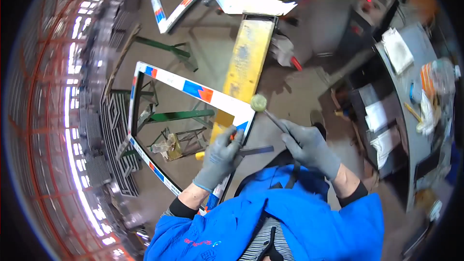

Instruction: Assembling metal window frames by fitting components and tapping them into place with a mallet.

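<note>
In my gloved right hand [311, 147] is the thin dark handle of a mallet [258, 103] with a round, pale yellow-green head. That head is at the near right corner of a white frame [164, 78] with blue and red printed patches; whether it touches cannot be made out. My gloved left hand [221, 157] lies over the frame's near right side, its fingers curled round the edge. By that hand a flat dark bar [258, 151] sticks out to the right and a bright yellow end [199, 155] to the left; the hand hides how they join.
A worn yellow beam [246, 63] runs beneath the frame, beside green metal supports [179, 115]. Another white frame [164, 21] stands farther off. At right, a grey bench [403, 84] bears cloths and a plastic bottle [437, 77]. Dark ribbed panels [118, 140] stand at left.
</note>
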`<state>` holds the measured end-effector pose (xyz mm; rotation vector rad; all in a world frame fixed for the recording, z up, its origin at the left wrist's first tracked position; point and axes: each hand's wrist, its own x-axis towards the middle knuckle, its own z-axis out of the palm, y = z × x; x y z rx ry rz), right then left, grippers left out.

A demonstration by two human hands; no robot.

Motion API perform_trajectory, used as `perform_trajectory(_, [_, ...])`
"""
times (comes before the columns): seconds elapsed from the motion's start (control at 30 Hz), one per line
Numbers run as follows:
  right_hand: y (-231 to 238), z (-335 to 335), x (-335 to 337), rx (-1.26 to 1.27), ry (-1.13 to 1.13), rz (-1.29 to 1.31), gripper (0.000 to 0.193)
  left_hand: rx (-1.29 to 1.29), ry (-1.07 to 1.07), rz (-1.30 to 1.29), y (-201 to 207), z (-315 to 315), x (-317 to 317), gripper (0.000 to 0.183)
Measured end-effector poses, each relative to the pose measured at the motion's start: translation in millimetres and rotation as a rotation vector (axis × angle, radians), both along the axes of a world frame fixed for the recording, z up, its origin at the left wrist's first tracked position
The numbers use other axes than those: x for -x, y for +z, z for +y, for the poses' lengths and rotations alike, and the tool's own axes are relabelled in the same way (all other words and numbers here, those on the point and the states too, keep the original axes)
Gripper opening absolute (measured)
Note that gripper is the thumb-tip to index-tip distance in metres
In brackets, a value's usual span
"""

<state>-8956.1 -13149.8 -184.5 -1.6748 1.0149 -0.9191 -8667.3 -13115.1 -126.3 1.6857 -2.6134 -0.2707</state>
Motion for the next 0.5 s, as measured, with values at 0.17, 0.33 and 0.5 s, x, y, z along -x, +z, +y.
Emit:
perform_trajectory(0.17, [33,-16,-16,-0.055,0.096,0.182,0.032,0.019,0.071,0.09,-9,40,-21,0.057])
perform_trajectory(0.33, [61,-37,-53,-0.152,0.157,0.12,0.028,-0.05,0.331,0.205,1,93,-63,0.047])
perform_trajectory(0.5, [55,-87,-121,-0.25,0.192,0.074,0.017,0.231,0.804,0.45,4,137,-147,0.028])
